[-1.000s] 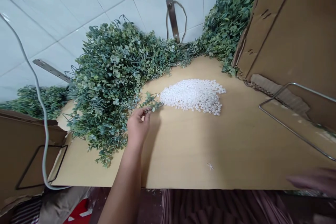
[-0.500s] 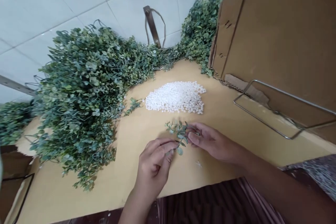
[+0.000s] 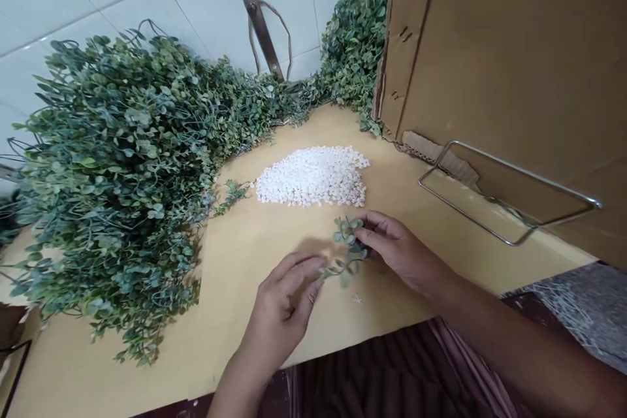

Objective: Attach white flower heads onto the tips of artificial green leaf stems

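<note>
Between my two hands is a small leafy green sprig [image 3: 349, 251], held just above the tan board. My right hand [image 3: 392, 245] pinches its upper part between thumb and fingers. The thumb and index finger of my left hand [image 3: 287, 304] are at the sprig's lower left end, loosely around it; the exact contact is blurred. Beyond the hands lies a heap of small white plastic pieces [image 3: 313, 176]. A tiny white star-shaped piece [image 3: 357, 298] rests on the board below the sprig.
A big pile of leafy sprigs [image 3: 117, 163] fills the left side, with more greenery [image 3: 355, 46] at the back. On the right stands a cardboard box [image 3: 514, 65] with a metal wire handle [image 3: 470, 219]. White tiles [image 3: 206, 6] line the wall behind the tan board [image 3: 235, 313].
The sprig has turned and shifted slightly right with my right hand, which moved up a little. My left fingers have loosened somewhat at its end. The whole view has shifted a little.
</note>
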Action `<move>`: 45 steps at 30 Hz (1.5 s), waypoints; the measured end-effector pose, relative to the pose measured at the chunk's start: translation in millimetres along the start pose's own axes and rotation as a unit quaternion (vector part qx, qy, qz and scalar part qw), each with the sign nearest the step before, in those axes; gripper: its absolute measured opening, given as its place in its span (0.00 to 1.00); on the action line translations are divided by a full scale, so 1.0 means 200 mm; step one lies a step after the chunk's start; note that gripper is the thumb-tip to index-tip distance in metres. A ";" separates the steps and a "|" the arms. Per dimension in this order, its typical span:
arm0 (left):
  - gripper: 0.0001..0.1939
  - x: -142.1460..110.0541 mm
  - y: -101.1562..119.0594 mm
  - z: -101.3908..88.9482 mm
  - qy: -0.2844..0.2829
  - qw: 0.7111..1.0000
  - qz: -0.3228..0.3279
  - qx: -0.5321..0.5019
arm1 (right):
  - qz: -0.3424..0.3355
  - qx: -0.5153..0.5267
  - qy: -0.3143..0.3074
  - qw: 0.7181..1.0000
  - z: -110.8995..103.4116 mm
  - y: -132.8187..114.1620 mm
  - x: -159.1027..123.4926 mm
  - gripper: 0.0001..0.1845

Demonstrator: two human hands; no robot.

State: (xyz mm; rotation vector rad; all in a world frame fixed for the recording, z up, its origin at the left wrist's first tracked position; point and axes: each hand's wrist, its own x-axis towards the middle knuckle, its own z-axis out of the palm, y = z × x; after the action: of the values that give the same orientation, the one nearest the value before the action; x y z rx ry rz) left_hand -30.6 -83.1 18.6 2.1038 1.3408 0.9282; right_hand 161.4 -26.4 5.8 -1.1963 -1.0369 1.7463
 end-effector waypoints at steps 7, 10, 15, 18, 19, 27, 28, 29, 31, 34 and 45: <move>0.10 0.25 -0.20 -0.03 0.073 0.981 -0.138 0.111 | -0.046 -0.050 0.000 0.998 -0.04 -0.02 0.03 0.15; 0.11 0.38 -0.28 -0.01 0.070 0.967 -0.173 0.172 | -0.057 -0.090 -0.035 0.994 -0.02 -0.03 0.05 0.17; 0.09 0.45 -0.36 0.01 0.089 0.954 -0.187 0.215 | -0.060 -0.145 -0.078 0.985 0.02 -0.04 0.09 0.16; 0.07 0.43 -0.39 0.01 0.106 0.958 -0.200 0.179 | -0.083 -0.185 -0.080 0.976 0.05 -0.05 0.13 0.14; 0.06 0.42 -0.39 0.00 0.116 0.960 -0.215 0.140 | -0.091 -0.195 -0.081 0.973 0.06 -0.05 0.14 0.14; 0.08 0.37 -0.18 0.02 0.138 0.900 -0.303 -0.280 | -0.069 -0.181 -0.082 0.978 0.08 -0.03 0.19 0.09; 0.09 0.36 -0.15 0.02 0.122 0.893 -0.314 -0.299 | -0.072 -0.177 -0.078 0.978 0.08 -0.03 0.19 0.09; 0.10 0.36 -0.13 0.03 0.107 0.886 -0.323 -0.315 | -0.077 -0.178 -0.073 0.978 0.07 -0.02 0.18 0.10; 0.10 0.34 -0.11 0.04 0.086 0.873 -0.337 -0.342 | -0.090 -0.187 -0.067 0.976 0.07 -0.02 0.18 0.12; 0.10 0.33 -0.12 0.04 0.082 0.859 -0.351 -0.364 | -0.096 -0.190 -0.062 0.975 0.07 -0.01 0.17 0.15; 0.09 0.33 -0.14 0.05 0.097 0.848 -0.357 -0.380 | -0.079 -0.208 -0.054 0.973 0.08 0.00 0.15 0.15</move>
State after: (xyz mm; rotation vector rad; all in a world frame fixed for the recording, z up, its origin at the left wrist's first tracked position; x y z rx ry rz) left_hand -19.9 -11.6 11.6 0.8300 1.3720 1.0873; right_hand 138.1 -2.6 -0.1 -1.2343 -1.5757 1.5265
